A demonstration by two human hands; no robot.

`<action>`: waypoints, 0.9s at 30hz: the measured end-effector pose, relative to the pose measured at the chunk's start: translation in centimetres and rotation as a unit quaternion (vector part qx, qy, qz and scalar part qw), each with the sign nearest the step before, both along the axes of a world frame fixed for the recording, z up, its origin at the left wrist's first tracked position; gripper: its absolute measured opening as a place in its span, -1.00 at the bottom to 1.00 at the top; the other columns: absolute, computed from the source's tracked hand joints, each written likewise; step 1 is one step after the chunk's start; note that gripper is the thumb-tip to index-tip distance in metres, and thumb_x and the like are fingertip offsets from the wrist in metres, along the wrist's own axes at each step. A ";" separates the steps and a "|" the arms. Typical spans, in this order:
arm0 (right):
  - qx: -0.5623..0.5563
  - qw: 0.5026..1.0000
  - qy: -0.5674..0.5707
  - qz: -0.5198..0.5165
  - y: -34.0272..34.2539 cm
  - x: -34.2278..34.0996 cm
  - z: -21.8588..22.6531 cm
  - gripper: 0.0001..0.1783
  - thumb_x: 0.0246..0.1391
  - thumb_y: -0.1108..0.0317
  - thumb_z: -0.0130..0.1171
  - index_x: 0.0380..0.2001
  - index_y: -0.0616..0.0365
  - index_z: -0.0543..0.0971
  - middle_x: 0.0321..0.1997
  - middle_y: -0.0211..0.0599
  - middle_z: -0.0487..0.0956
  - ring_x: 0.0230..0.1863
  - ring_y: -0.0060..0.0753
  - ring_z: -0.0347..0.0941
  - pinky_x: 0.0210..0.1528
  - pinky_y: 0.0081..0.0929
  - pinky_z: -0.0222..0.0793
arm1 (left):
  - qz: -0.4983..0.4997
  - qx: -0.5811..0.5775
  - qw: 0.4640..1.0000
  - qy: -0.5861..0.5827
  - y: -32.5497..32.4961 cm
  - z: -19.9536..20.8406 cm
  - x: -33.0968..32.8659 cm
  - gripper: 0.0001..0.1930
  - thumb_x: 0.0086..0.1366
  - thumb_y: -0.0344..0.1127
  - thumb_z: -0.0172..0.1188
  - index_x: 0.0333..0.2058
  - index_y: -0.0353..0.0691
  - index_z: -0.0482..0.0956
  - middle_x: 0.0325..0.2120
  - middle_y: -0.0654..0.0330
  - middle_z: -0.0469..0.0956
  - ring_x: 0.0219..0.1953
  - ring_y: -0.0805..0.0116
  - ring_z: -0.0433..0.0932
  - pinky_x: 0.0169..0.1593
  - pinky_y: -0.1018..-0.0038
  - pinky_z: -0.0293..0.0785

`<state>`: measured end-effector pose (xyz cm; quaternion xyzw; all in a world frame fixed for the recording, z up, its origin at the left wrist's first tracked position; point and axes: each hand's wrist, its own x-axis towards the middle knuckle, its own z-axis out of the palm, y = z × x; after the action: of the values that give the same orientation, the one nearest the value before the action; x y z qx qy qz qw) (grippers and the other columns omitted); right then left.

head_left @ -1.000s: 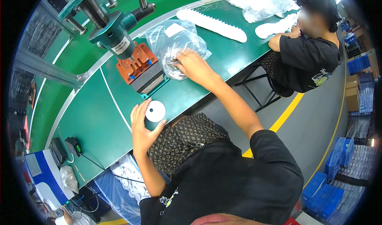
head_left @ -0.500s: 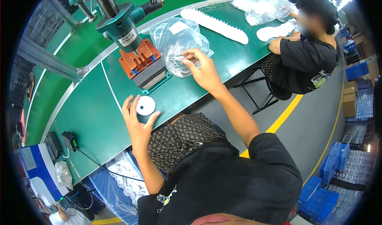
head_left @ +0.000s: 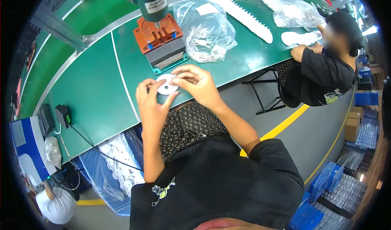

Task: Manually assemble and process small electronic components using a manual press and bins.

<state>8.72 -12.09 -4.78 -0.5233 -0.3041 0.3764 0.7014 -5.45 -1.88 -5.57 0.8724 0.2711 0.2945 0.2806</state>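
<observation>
A round white disc point(head_left: 163, 90) with a small dark centre hole lies at the near edge of the green bench. My left hand point(head_left: 153, 101) grips it from the left, with fingers over its face and thumb at its near rim. My right hand point(head_left: 197, 85) reaches in from the right, thumb and fingertips pinched over the disc's right side. Between those fingertips is a small thin white strip point(head_left: 174, 77), mostly hidden by them. Beyond my right hand lies a clear plastic bag point(head_left: 222, 30) with many thin white strips inside.
A green press point(head_left: 154, 4) stands over an orange fixture point(head_left: 159, 32) just beyond my hands. A long white toothed part point(head_left: 240, 16) lies at the far right, near a seated co-worker point(head_left: 326, 67). Below the bench, a blue-lined bin point(head_left: 118, 165) holds several white discs. A black cable point(head_left: 97, 146) crosses the left side.
My right hand has come from the bag of strips to the disc. My left hand has closed on the disc. The view has shifted, so the bench sits differently in the picture.
</observation>
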 end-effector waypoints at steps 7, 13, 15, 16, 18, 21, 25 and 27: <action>-0.037 0.979 -0.198 -0.015 0.6 -0.2 -0.1 -0.78 0.24 0.45 0.17 -0.08 0.30 0.55 -0.20 -0.37 0.58 -0.19 -0.59 0.48 -0.08 -0.57 0.41 | -0.056 -0.099 0.993 -0.016 0.7 0.2 -1.3 -0.49 0.01 -0.34 0.45 0.00 -0.14 0.58 0.17 0.03 0.41 0.25 -0.02 0.31 0.33 0.15 0.20; -0.093 0.975 -0.198 0.025 -0.3 0.8 -0.2 -0.82 0.23 0.41 0.16 -0.17 0.28 0.62 -0.27 -0.33 0.59 -0.27 -0.59 0.49 -0.21 -0.55 0.40 | -0.039 -0.002 0.999 0.006 0.5 -0.2 -1.1 -0.58 0.05 -0.22 0.44 -0.09 -0.14 0.62 0.08 0.17 0.51 0.19 -0.04 0.36 0.31 0.11 0.19; -0.068 0.984 -0.142 0.084 -0.5 1.1 -0.4 -0.82 0.23 0.46 0.17 -0.16 0.32 0.64 -0.22 -0.35 0.61 -0.21 -0.58 0.50 -0.11 -0.58 0.41 | -0.029 -0.001 1.000 0.004 0.3 -0.1 -0.8 -0.59 0.05 -0.26 0.44 -0.09 -0.14 0.62 0.08 0.17 0.52 0.19 -0.03 0.37 0.32 0.11 0.18; -0.070 0.984 -0.142 0.086 -0.4 1.1 -0.3 -0.82 0.23 0.46 0.17 -0.16 0.32 0.64 -0.22 -0.35 0.61 -0.21 -0.58 0.50 -0.11 -0.58 0.41 | -0.020 0.003 1.000 0.003 0.2 -0.2 -0.7 -0.61 0.05 -0.29 0.44 -0.10 -0.14 0.62 0.07 0.17 0.54 0.18 -0.02 0.39 0.33 0.11 0.17; -0.078 0.976 -0.187 0.077 -0.3 1.1 0.2 -0.84 0.20 0.47 0.19 -0.21 0.30 0.68 -0.27 -0.32 0.61 -0.25 -0.57 0.50 -0.17 -0.58 0.41 | -0.020 0.008 1.000 0.002 0.3 -0.1 -0.7 -0.60 0.05 -0.29 0.44 -0.10 -0.15 0.62 0.07 0.17 0.54 0.18 -0.02 0.39 0.33 0.12 0.18; -0.076 0.974 -0.200 0.072 0.0 0.7 -0.2 -0.86 0.18 0.44 0.20 -0.29 0.28 0.68 -0.29 -0.25 0.61 -0.26 -0.49 0.52 -0.20 -0.52 0.43 | -0.026 0.011 1.000 -0.002 0.4 -0.2 -0.6 -0.60 0.04 -0.29 0.44 -0.10 -0.15 0.62 0.06 0.16 0.54 0.17 -0.02 0.40 0.31 0.12 0.19; -0.072 0.968 -0.235 0.055 0.2 0.5 -0.4 -0.86 0.15 0.43 0.22 -0.29 0.27 0.68 -0.30 -0.20 0.61 -0.30 -0.38 0.53 -0.23 -0.47 0.43 | -0.024 0.012 1.000 -0.003 0.2 -0.3 -0.5 -0.60 0.04 -0.29 0.44 -0.11 -0.16 0.62 0.05 0.15 0.54 0.15 -0.02 0.41 0.31 0.12 0.20; -0.079 0.957 -0.276 0.050 0.2 0.5 -0.3 -0.85 0.12 0.40 0.22 -0.30 0.26 0.67 -0.30 -0.15 0.59 -0.28 -0.23 0.52 -0.20 -0.38 0.43 | -0.024 0.014 1.000 -0.003 0.2 -0.2 -0.5 -0.61 0.04 -0.30 0.44 -0.11 -0.16 0.61 0.05 0.15 0.54 0.15 -0.02 0.41 0.31 0.12 0.20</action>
<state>9.20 -11.89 -5.06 -0.6446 -0.4810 0.2747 0.5269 -5.94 -1.70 -5.75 0.8817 0.2450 0.2938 0.2760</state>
